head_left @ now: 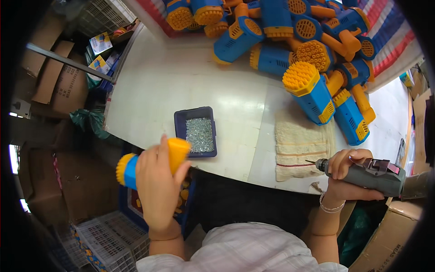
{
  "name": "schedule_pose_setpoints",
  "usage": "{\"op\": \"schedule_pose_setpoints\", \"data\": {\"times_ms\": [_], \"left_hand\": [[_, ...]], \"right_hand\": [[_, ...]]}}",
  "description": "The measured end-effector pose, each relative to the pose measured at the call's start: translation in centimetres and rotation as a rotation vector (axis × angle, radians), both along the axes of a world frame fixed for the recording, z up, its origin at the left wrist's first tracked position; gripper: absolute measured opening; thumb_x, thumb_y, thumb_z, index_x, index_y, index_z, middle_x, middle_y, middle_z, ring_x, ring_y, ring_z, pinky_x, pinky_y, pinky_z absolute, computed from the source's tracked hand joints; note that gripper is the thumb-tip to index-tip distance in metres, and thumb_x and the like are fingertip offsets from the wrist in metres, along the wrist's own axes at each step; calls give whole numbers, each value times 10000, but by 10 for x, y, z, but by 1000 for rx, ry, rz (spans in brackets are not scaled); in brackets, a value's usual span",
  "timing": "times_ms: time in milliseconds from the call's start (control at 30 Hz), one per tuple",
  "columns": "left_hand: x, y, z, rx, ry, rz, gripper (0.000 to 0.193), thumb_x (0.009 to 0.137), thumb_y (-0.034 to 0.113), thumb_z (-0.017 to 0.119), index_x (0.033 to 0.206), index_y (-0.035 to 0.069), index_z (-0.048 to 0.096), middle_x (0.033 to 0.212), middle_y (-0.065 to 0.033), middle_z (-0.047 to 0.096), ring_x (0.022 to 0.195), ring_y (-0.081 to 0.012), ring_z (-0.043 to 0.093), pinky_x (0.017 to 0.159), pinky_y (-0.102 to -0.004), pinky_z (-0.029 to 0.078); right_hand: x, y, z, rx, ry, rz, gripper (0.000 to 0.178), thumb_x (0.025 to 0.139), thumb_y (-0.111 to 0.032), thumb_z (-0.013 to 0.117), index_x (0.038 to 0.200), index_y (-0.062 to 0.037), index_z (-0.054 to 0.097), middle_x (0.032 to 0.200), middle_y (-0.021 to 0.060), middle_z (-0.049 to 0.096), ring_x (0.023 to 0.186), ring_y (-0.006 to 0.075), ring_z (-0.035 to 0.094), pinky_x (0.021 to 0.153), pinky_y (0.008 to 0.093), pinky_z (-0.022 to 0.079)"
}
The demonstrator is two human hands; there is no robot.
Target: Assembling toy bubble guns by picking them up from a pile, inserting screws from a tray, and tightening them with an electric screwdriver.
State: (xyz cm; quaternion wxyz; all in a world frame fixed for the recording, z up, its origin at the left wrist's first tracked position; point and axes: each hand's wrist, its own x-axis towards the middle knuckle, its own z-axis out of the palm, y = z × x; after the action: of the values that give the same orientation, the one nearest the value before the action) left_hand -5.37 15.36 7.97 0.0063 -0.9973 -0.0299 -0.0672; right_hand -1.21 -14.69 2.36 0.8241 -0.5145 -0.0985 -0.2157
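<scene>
My left hand (156, 181) is wrapped round a blue and yellow bubble gun (130, 171), held past the table's front edge at the left. The toy is slightly blurred, and my fingers cover much of its middle. Just beyond it on the table stands a dark blue bin (180, 121) of small silvery screws (200, 136). At the right, my right hand (346, 174) grips a grey electric screwdriver (378, 177). Its thin bit points left, over the front part of a folded cream towel (299, 149).
Several more blue and yellow bubble guns (312, 97) lie heaped at the far right, against a striped sheet (389, 36). Below the table's left front, a blue crate (131, 215) holds orange-yellow pieces. Cardboard boxes (68, 90) stand at the left, and a grey plastic basket (111, 235) sits lower down.
</scene>
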Motion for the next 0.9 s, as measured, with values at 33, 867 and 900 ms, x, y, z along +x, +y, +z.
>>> {"op": "schedule_pose_setpoints", "data": {"times_ms": [33,867,900], "left_hand": [[1,9,-19,44,-17,-39,458,735,173,644,1124,-30,513,927,-136,568,835,-315,544,769,-414,423],[29,-109,-92,-815,-185,-748,126,677,36,663,802,43,653,701,-47,578,636,-205,562,515,-304,442],[30,-113,-88,-810,-163,-739,135,658,43,669,791,48,649,698,-41,572,624,-202,551,508,-302,434]], "right_hand": [[-1,6,0,9,10,5,927,603,-876,306,901,-12,461,480,-1,399,382,101,388,364,209,333],[-14,26,38,-5,-94,334,790,696,-781,389,861,-11,461,549,44,496,434,154,482,407,284,431],[-15,23,36,-11,-76,321,795,692,-784,389,858,-10,464,547,46,497,433,155,483,408,286,431]]}}
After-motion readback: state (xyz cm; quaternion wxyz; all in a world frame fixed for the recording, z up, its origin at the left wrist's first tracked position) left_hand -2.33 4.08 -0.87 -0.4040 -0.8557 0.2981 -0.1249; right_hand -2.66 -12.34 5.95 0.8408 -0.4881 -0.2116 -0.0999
